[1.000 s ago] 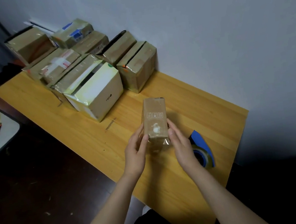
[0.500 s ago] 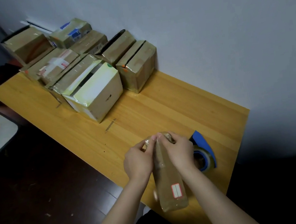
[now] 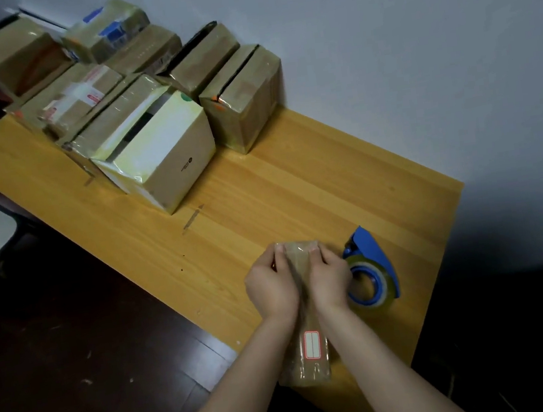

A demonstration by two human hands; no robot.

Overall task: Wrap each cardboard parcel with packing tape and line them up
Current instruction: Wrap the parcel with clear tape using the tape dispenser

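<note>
A narrow, tape-wrapped cardboard parcel with a red-bordered label sits lengthwise at the near edge of the wooden counter. The left hand and right hand are side by side, each with fingers curled over the parcel's far end and clamped on it. A blue tape dispenser lies just beside the right hand, and farther off a cluster of taped parcels stands along the wall.
</note>
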